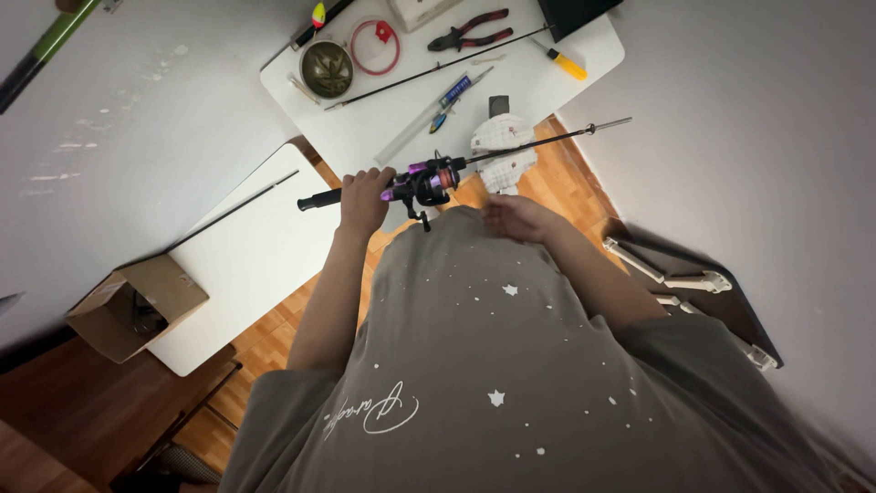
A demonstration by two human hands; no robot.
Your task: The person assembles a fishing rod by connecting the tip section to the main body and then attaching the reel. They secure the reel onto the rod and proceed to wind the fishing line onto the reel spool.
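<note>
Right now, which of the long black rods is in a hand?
The rod with the purple reel. The left hand grips its handle; the other thin rods lie on the tables.

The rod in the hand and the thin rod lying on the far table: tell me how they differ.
The held rod is gripped by the left hand above the table edge and carries a purple-and-black reel; the thin rod lies loose on the white table, bare of any reel. The held rod shows a thick black grip at its end; the thin rod stays slender throughout. Both are dark, straight and slanted the same way.
</note>
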